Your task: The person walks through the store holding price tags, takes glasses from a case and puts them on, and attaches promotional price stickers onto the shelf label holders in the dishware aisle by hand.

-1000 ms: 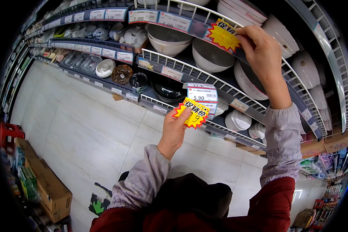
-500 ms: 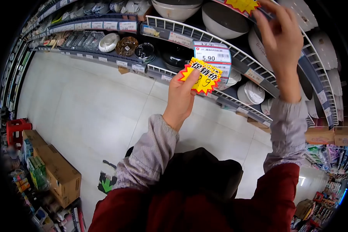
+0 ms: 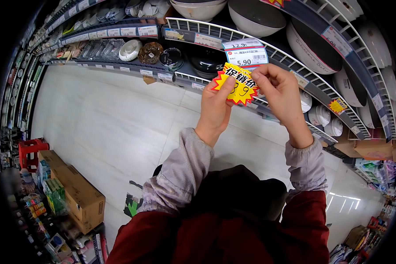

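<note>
My left hand (image 3: 216, 105) is closed on a yellow starburst price card (image 3: 240, 88) with a red jagged edge and a handwritten number, its thumb lying across the card's left side. More yellow edge shows along the top, so several cards may be stacked. At the card's right edge, my right hand (image 3: 279, 94) pinches with thumb and fingers. Just behind and above the card is a curved strip of white price labels (image 3: 247, 57), one reading 5.90. Whether my left hand also holds that strip is hidden by the card.
Wire-edged shelves hold large white bowls (image 3: 257, 20), a black lidded pot (image 3: 207, 61) and glass dishes (image 3: 150, 53). Another yellow price card (image 3: 338, 105) is on the shelf edge at right. A cardboard box (image 3: 72, 189) and a red stool (image 3: 32, 153) stand on the floor at left.
My right hand has come down from the upper shelf edge to the yellow price card in my left hand. The view has shifted slightly.
</note>
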### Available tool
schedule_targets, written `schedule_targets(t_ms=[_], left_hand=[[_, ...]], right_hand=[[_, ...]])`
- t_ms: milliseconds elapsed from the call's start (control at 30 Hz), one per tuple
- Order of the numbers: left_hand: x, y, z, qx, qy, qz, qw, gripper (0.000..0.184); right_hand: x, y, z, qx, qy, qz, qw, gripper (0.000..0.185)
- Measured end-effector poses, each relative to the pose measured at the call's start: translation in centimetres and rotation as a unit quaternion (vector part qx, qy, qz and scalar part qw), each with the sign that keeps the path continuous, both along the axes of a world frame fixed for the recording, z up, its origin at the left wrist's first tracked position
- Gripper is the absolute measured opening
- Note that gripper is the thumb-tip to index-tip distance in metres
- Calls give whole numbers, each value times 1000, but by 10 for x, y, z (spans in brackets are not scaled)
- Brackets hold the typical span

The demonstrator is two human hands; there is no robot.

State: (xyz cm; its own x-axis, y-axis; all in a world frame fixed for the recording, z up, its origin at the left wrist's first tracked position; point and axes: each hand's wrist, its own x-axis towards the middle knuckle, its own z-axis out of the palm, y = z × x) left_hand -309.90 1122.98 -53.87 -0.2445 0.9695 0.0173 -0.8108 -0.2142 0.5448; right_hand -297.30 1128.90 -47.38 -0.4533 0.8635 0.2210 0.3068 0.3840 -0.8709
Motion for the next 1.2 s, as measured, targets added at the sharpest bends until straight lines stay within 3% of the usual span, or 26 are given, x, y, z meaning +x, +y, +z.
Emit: schedule_targets(t_ms=[167,300,467,1200], left_hand=[[5,2,-2,-15,5,-3,1000,20],[9,3,-2,-21,19,-11,1000,21],[10,3,-4,-34,22,-8,999,21],[6,2,-10,-44,60,-30,997,24]], right_hand=[[7,7,3,-70,66,-2,995,17],[16,15,3,-37,45,-14,998,17],[16,18,5,-87,80,9,993,15],[21,29,15,-59,95,24,993,11]])
